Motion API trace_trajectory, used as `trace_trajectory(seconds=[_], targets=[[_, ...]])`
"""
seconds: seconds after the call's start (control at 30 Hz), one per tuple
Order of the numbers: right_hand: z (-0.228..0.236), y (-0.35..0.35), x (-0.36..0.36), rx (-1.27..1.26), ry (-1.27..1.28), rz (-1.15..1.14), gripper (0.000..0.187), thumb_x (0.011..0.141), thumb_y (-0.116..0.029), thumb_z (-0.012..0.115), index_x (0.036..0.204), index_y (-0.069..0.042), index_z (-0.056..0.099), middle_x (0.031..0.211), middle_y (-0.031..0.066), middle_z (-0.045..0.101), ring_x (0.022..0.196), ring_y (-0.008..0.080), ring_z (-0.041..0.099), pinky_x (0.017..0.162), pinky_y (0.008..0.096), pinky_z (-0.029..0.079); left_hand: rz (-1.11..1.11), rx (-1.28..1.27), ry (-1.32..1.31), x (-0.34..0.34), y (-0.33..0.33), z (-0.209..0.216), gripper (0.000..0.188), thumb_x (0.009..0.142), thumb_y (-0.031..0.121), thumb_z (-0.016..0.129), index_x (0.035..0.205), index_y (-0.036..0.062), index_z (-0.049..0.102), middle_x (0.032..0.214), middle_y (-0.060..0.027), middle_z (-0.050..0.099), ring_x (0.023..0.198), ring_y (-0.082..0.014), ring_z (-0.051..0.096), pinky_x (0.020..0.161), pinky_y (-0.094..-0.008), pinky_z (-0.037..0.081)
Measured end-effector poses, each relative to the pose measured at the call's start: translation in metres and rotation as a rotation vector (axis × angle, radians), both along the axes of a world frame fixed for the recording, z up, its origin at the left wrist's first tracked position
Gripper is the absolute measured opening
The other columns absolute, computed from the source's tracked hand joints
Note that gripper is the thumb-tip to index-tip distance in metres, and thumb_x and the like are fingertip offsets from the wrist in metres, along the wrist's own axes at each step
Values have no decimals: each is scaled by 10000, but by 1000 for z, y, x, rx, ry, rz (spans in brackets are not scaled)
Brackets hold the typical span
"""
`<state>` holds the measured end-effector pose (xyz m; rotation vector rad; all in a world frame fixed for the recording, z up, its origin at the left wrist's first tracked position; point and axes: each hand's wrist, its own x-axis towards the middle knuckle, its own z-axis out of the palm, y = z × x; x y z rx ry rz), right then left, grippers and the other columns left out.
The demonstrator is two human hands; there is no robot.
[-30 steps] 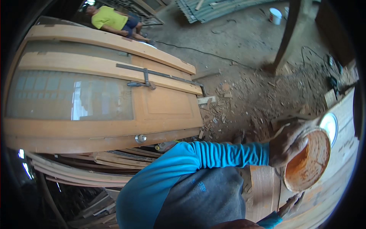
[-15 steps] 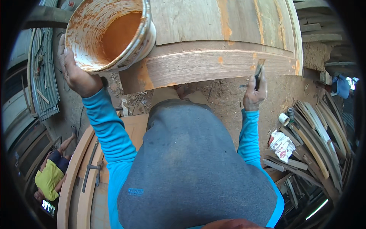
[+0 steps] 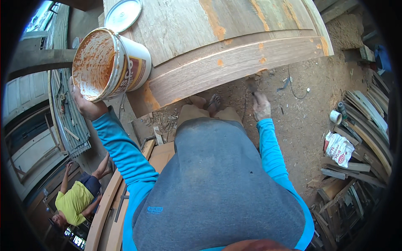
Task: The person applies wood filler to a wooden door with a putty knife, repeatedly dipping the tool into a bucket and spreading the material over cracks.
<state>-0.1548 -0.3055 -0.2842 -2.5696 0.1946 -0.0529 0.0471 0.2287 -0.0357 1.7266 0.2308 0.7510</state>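
My left hand (image 3: 88, 108) grips the lower rim of a white plastic bucket (image 3: 140, 65), which is tilted so that its mouth faces left. Orange-brown filler coats the bucket's inner wall. Beside it lies a wooden panel door (image 3: 188, 81) with several orange filler streaks and dabs on its face and edge. My right hand (image 3: 262, 107) is closed around a small putty knife (image 3: 251, 86), blurred, just off the door's near edge. A round white lid (image 3: 123, 15) rests on the door behind the bucket.
A person in a yellow shirt (image 3: 75, 203) is at the lower left. Stacked wood strips (image 3: 368, 125) lie at right, near a white sack (image 3: 338, 149) and a white cup (image 3: 335, 117). Corrugated sheets (image 3: 71, 117) stand left; door frame pieces (image 3: 104, 209) lie near my left elbow.
The putty knife has come off the door edge toward me, with my right hand. My left hand still holds the bucket, now turned more to the side. The view has shifted, showing the lid.
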Motion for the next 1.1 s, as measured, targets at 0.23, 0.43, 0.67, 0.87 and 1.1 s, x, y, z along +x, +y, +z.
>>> trace_trajectory(seconds=[0.23,0.43,0.67,0.87,1.1], targets=[[109,10,-6,381,-8,-364,301,1079,-202,525,1290,-20,640,1040,129,720,857,205,713,772,339,560,26,-54,-56,-8,64,-37,421,1051,170,502,1396,-70,532,1336,-209,631,1194,-294,641,1052,-401,516],[146,-14,44,341,-57,-389,256,1061,-190,538,1199,-6,651,910,132,724,746,198,715,688,357,558,101,454,-90,-9,21,-13,436,896,87,731,1291,-74,636,1282,-183,677,1171,-293,657,1024,-383,504],[140,-19,60,350,31,-379,220,1050,-207,552,1117,-28,661,815,120,705,701,211,708,655,380,543,75,510,-92,-7,28,-21,420,968,48,627,1359,-96,575,1366,-197,628,1207,-313,641,1064,-398,488],[150,11,60,267,9,-307,179,1033,-193,556,1041,-39,648,788,161,694,711,336,706,642,429,524,40,49,-38,-5,15,-16,430,1083,142,409,1428,-101,493,1442,-209,547,1286,-303,587,1110,-413,472],[165,72,58,476,212,-236,214,1043,-210,564,1074,-20,656,759,95,679,654,195,667,613,366,521,45,19,45,-11,-6,2,520,1079,206,351,1526,-57,375,1519,-230,472,1398,-344,485,1190,-467,379]])
